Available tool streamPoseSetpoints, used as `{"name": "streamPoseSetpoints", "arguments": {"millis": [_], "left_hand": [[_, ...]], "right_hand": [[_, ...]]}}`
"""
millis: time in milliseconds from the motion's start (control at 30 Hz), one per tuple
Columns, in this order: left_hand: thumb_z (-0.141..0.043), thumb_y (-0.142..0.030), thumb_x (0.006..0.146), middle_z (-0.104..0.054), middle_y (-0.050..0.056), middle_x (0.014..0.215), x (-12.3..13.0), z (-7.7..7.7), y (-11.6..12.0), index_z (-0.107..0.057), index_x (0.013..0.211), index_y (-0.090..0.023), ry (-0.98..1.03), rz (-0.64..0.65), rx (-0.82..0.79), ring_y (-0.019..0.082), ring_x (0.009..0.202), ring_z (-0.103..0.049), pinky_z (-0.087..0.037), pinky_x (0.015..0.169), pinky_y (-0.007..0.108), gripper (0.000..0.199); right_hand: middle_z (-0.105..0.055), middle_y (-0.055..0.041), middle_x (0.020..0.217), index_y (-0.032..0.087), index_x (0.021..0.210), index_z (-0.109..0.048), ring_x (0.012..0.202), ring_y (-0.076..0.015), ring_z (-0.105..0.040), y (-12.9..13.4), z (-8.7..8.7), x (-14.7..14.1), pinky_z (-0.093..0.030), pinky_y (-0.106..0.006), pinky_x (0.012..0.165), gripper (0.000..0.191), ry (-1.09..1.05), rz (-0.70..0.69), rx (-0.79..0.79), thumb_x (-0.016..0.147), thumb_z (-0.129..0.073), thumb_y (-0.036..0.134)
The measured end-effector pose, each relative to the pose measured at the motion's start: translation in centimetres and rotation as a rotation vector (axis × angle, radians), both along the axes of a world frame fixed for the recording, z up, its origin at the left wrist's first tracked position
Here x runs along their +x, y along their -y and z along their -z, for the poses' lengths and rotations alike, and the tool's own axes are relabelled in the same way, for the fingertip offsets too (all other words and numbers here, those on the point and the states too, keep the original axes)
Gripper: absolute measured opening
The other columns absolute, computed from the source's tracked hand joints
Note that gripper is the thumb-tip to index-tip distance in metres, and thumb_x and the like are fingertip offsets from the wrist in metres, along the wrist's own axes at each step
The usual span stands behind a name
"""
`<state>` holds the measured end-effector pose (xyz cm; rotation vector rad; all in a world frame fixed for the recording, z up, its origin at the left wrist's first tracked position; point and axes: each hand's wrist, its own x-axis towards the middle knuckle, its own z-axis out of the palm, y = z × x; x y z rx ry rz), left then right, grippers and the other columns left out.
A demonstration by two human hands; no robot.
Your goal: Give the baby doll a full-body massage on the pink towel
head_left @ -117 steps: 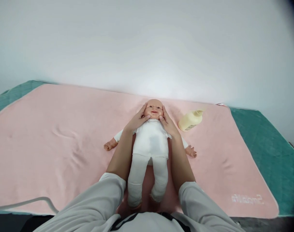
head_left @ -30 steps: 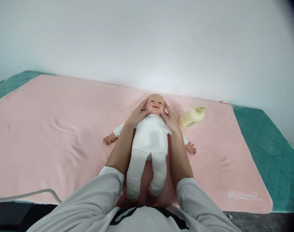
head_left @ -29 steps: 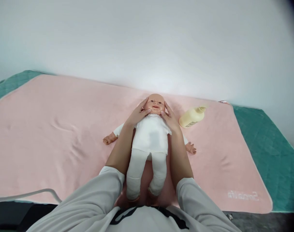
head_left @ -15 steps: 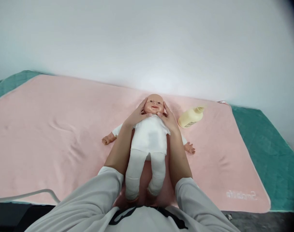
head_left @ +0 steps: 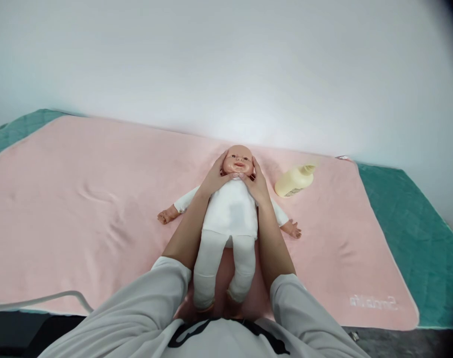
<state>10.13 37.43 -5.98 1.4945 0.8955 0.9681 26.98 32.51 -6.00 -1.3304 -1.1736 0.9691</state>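
Note:
A baby doll (head_left: 230, 209) in a white top and white leggings lies on its back on a pink mat (head_left: 137, 164), its arms spread out to both sides. My left hand (head_left: 216, 176) cups the left side of the doll's head, with the thumb under the chin. Against the right side of the head rests my right hand (head_left: 257, 181), its thumb also below the chin. The thumbs nearly meet at the doll's neck. Part of the fingers is hidden behind the head.
A pale yellow pump bottle (head_left: 294, 181) lies on the mat to the right of the doll. Green padding (head_left: 413, 233) shows beyond the mat's edges, with a white wall (head_left: 226, 64) behind. A pale cable (head_left: 51, 300) crosses the lower left.
Both thumbs have moved inward and are closer together under the doll's chin. My right hand has shifted slightly left. The doll and the bottle lie where they were.

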Motion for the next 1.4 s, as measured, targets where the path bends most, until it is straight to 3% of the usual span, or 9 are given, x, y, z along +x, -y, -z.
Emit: {"name": "streamPoseSetpoints", "arguments": {"millis": [233,433,700,833,967,1067,1200,1400], "left_hand": [[-0.077,-0.042,0.073,-0.031,0.015,0.162,-0.1,0.5,-0.3,-0.024,0.157,-0.020,0.022,0.001,0.001,0.034,0.145,-0.039,-0.041,0.115,0.048,0.102],[-0.069,-0.049,0.082,-0.029,0.012,0.163,-0.5,-0.1,0.0,-0.019,0.159,-0.023,-0.011,0.048,-0.030,0.032,0.145,-0.040,-0.039,0.117,0.047,0.096],[-0.059,-0.058,0.087,-0.019,0.007,0.167,-1.2,-0.2,-0.4,-0.014,0.161,-0.023,-0.062,0.118,0.020,0.029,0.151,-0.028,-0.029,0.123,0.043,0.093],[-0.055,-0.061,0.088,-0.015,0.005,0.168,-1.3,0.0,-0.5,-0.015,0.160,-0.025,-0.089,0.121,0.046,0.029,0.153,-0.022,-0.025,0.124,0.043,0.090],[-0.055,-0.059,0.090,-0.015,0.005,0.168,-1.5,-0.1,-0.4,-0.017,0.160,-0.025,-0.107,0.112,0.049,0.030,0.153,-0.024,-0.025,0.124,0.044,0.087],[-0.063,-0.055,0.085,-0.019,0.007,0.167,-1.5,-0.2,-0.3,-0.014,0.161,-0.025,-0.066,0.142,0.015,0.032,0.150,-0.031,-0.031,0.121,0.047,0.095],[-0.075,-0.050,0.076,-0.027,0.012,0.164,-1.3,0.0,-0.3,-0.010,0.161,-0.025,0.015,0.164,-0.046,0.035,0.144,-0.040,-0.038,0.118,0.049,0.110],[-0.076,-0.051,0.076,-0.031,0.014,0.162,-0.8,0.3,-0.1,-0.002,0.161,-0.028,0.022,0.081,-0.114,0.036,0.142,-0.044,-0.040,0.115,0.052,0.115]], "right_hand": [[-0.039,-0.0116,0.159,0.023,0.156,-0.029,0.144,-0.0302,-0.044,-0.1,0.2,0.1,-0.041,-0.048,0.119,0.109,0.009,-0.008,0.008,0.068,-0.077,0.064],[-0.035,-0.0072,0.162,0.025,0.157,-0.026,0.146,-0.0287,-0.043,0.0,0.0,0.7,-0.037,-0.050,0.122,0.106,0.003,-0.055,-0.010,0.071,-0.075,0.064],[-0.033,0.0015,0.163,0.030,0.158,-0.022,0.152,-0.0238,-0.032,-0.2,0.7,1.8,-0.030,-0.048,0.126,0.099,-0.004,-0.115,-0.032,0.077,-0.067,0.067],[-0.035,0.0028,0.162,0.032,0.158,-0.020,0.150,-0.0228,-0.036,-0.2,0.8,2.2,-0.033,-0.048,0.125,0.096,-0.050,-0.149,-0.053,0.079,-0.064,0.068],[-0.038,0.0005,0.161,0.031,0.158,-0.020,0.145,-0.0237,-0.045,-0.5,1.4,2.4,-0.039,-0.046,0.122,0.098,-0.103,-0.173,-0.044,0.079,-0.065,0.068],[-0.038,0.0005,0.161,0.031,0.157,-0.022,0.144,-0.0235,-0.046,-0.6,1.5,2.4,-0.040,-0.045,0.121,0.097,-0.093,-0.161,-0.042,0.079,-0.063,0.070],[-0.039,-0.0002,0.160,0.030,0.157,-0.023,0.145,-0.0234,-0.045,-0.1,0.7,2.1,-0.039,-0.046,0.122,0.095,-0.070,-0.140,-0.054,0.081,-0.061,0.070],[-0.039,-0.0043,0.160,0.027,0.157,-0.027,0.144,-0.0279,-0.045,0.3,-0.6,1.1,-0.039,-0.050,0.122,0.106,-0.056,-0.082,-0.055,0.070,-0.074,0.067]]}}
